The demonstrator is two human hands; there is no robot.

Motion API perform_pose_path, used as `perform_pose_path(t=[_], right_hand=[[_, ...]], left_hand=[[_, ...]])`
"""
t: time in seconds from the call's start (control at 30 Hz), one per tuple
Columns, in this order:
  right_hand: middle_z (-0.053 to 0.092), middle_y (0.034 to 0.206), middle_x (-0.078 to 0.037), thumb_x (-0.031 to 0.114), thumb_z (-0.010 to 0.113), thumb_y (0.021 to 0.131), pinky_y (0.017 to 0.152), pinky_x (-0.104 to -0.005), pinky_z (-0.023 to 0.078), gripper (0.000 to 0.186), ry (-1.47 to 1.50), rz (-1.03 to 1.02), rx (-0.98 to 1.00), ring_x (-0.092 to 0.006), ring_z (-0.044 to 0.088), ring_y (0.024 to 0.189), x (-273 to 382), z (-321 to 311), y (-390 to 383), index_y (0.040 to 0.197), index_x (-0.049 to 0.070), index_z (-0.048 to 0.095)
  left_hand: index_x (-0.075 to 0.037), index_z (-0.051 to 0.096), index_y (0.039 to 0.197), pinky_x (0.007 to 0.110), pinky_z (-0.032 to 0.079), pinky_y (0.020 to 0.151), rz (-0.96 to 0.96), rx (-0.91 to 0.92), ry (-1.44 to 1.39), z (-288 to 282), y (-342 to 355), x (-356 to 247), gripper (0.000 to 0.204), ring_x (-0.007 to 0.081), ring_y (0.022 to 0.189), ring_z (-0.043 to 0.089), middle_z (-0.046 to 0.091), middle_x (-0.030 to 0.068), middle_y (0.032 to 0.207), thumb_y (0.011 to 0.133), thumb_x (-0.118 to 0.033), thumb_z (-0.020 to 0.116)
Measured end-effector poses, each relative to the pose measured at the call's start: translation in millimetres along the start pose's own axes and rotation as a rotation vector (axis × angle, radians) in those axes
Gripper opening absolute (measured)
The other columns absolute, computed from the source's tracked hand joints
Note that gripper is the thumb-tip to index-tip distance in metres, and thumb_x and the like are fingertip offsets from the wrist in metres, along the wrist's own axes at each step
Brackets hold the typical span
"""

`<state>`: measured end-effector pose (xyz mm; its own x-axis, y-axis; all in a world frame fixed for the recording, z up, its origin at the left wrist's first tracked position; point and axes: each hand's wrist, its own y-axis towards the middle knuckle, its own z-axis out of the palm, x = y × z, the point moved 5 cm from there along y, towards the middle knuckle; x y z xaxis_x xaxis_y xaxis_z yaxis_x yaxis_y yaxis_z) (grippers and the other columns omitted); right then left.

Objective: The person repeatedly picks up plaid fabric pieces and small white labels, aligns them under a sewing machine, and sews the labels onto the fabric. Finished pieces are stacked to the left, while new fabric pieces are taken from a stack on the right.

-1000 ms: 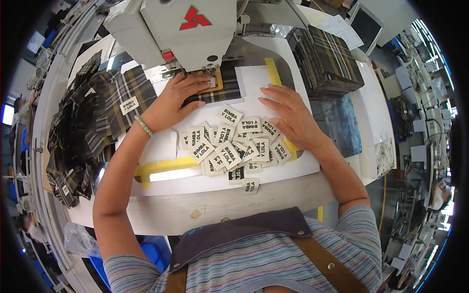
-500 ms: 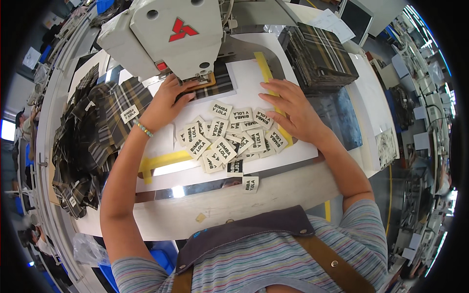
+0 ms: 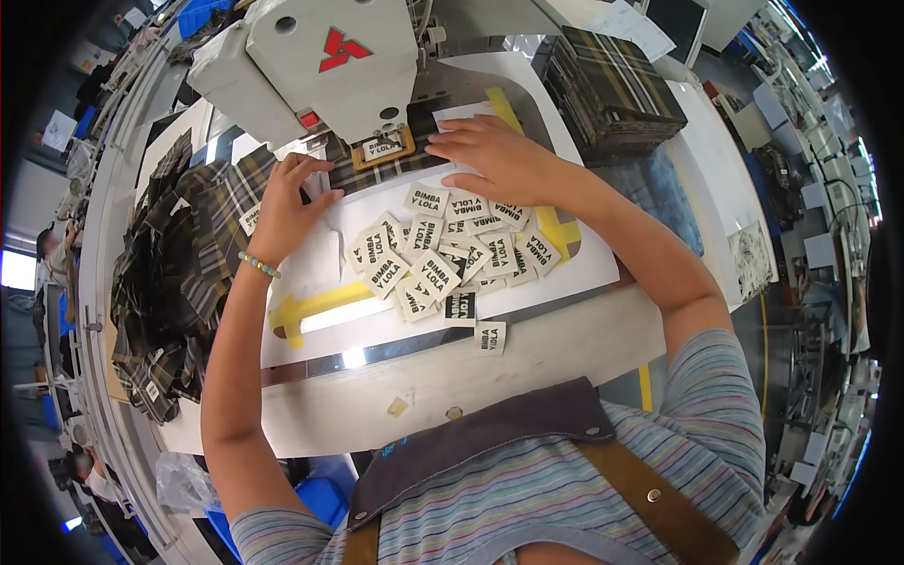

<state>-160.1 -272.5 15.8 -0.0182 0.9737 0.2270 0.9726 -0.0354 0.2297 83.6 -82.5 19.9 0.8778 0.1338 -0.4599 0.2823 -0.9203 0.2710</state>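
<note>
Under the head of a sewing machine (image 3: pixel 334 75), a tan clamp frame (image 3: pixel 356 162) lies on a plaid fabric piece (image 3: pixel 363 179). A white printed label (image 3: pixel 381 148) shows inside the frame. My left hand (image 3: pixel 290 202) is at the left end of the fabric, its fingers and thumb apart, fingertips close to the cloth. Just right of the clamp, my right hand (image 3: pixel 499 162) has its fingers stretched out, nearest to the fabric's right end; I cannot tell whether they touch it. Nearer me lies a loose pile of white labels (image 3: pixel 435 275).
Crumpled plaid pieces (image 3: pixel 174 273) hang in a heap at the left. A tall stack of folded plaid pieces (image 3: pixel 617 85) stands at the back right. Yellow tape (image 3: pixel 330 301) borders the white work sheet (image 3: pixel 546 292). A blue bin (image 3: pixel 320 504) sits below the table edge.
My left hand has moved left, off the clamp, uncovering the label in it. My right hand has moved left from the yellow tape to beside the clamp.
</note>
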Motion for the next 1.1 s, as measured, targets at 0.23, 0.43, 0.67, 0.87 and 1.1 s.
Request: perform_pose_path(t=[0.23, 0.43, 0.67, 0.87, 1.1], right_hand=[[0.065, 0.147, -0.017, 0.033, 0.067, 0.106, 0.122, -0.0475, 0.039, 0.045, -0.006, 0.082, -0.037, -0.0344, 0.052, 0.143, 1, -14, -4, 0.141, 0.005, 0.069], [0.073, 0.131, -0.016, 0.033, 0.074, 0.098, 0.111, -0.0472, 0.048, 0.041, 0.01, 0.138, 0.032, -0.0364, 0.062, 0.127, -11, -35, -15, 0.128, 0.005, 0.076], [0.071, 0.102, -0.006, 0.025, 0.078, 0.091, 0.098, -0.0428, 0.052, 0.019, -0.18, -0.112, -0.226, -0.0282, 0.066, 0.107, 23, -26, 2, 0.099, 0.007, 0.078], [0.071, 0.101, -0.001, 0.01, 0.075, 0.087, 0.097, -0.0396, 0.053, 0.006, -0.192, -0.221, -0.255, -0.0233, 0.066, 0.106, 28, -20, 4, 0.092, 0.007, 0.075], [0.074, 0.115, -0.005, 0.018, 0.08, 0.09, 0.099, -0.042, 0.053, 0.022, -0.123, -0.188, -0.285, -0.0264, 0.067, 0.114, 48, -41, -15, 0.11, 0.008, 0.078]], left_hand=[[-0.009, 0.075, 0.123, 0.038, 0.048, 0.098, -0.079, 0.035, -0.091, 15, 6, 2, 0.047, 0.0257, 0.113, 0.057, 0.064, 0.0064, 0.117, 0.081, -0.021, 0.092], [-0.003, 0.078, 0.108, 0.04, 0.047, 0.097, 0.025, -0.079, -0.116, 35, 17, -16, 0.044, 0.0299, 0.107, 0.054, 0.065, 0.0083, 0.103, 0.074, -0.024, 0.096], [-0.002, 0.08, 0.091, 0.039, 0.048, 0.095, -0.034, -0.13, -0.147, 37, 18, -11, 0.019, 0.0275, 0.102, 0.056, 0.067, 0.0073, 0.097, 0.081, -0.015, 0.09], [-0.003, 0.079, 0.088, 0.039, 0.051, 0.092, 0.11, -0.111, -0.151, 21, 7, -35, 0.014, 0.0275, 0.105, 0.06, 0.07, 0.0063, 0.098, 0.079, -0.008, 0.088], [-0.004, 0.073, 0.083, 0.043, 0.052, 0.087, 0.378, -0.339, 0.376, -55, -34, -40, 0.019, 0.0295, 0.102, 0.066, 0.069, 0.0048, 0.095, 0.074, -0.005, 0.088]])
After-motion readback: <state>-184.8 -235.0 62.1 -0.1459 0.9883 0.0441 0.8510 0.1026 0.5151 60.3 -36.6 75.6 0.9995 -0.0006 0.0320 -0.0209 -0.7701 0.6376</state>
